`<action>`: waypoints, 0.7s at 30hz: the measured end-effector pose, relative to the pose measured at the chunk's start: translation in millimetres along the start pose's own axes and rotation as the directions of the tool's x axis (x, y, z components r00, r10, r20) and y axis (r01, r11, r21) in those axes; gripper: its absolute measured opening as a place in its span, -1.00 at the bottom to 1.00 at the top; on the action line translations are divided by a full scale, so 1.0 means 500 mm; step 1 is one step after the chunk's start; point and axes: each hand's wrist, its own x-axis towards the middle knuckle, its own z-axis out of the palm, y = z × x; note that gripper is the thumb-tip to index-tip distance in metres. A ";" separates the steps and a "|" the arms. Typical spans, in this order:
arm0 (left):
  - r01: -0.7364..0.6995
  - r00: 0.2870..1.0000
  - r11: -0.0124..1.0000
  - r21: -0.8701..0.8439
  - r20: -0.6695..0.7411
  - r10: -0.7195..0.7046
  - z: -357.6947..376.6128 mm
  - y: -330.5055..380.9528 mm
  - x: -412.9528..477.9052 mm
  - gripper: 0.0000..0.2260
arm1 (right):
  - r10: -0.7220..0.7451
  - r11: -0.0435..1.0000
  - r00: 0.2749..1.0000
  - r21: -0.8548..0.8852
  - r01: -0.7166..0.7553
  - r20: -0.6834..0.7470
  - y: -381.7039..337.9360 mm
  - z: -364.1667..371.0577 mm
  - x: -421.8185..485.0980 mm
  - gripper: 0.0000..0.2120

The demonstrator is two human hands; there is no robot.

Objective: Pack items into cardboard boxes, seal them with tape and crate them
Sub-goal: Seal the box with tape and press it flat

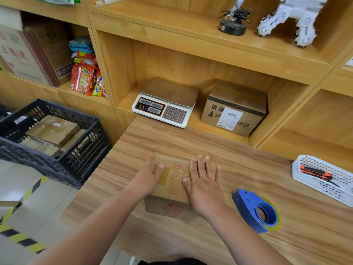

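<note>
Head view: low at centre frame the box (pixel 172 180) lies on the table (pixel 248 169), long axis running up-frame away from the person, left hand (pixel 150 175) gripping its left side, thumb on top, right hand (pixel 204 185) flat, fingers spread, on its right.

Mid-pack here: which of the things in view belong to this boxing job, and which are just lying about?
In the job: small box, held by left hand, pressed by right hand; blue tape dispenser; black crate holding sealed boxes.
Lying about: scale; labelled box on the shelf; white basket with knife; snack packets; shelf models.
</note>
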 end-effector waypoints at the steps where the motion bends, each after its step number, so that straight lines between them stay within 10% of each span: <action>1: 0.002 1.000 1.000 0.005 0.004 -0.002 0.000 0.001 0.000 -0.65 | 0.011 1.000 1.000 0.027 -0.011 0.011 0.012 0.000 -0.007 -0.42; 10: 0.008 0.999 0.999 -0.031 -0.036 -0.009 0.012 0.014 -0.018 -0.66 | 0.146 0.851 0.974 0.523 -0.033 -0.176 0.037 0.017 -0.044 -0.30; 21: 0.063 0.998 0.882 -0.467 0.016 -0.063 0.016 -0.021 -0.052 -0.87 | 0.338 0.187 0.940 0.977 -0.104 0.035 -0.012 0.026 -0.031 -0.76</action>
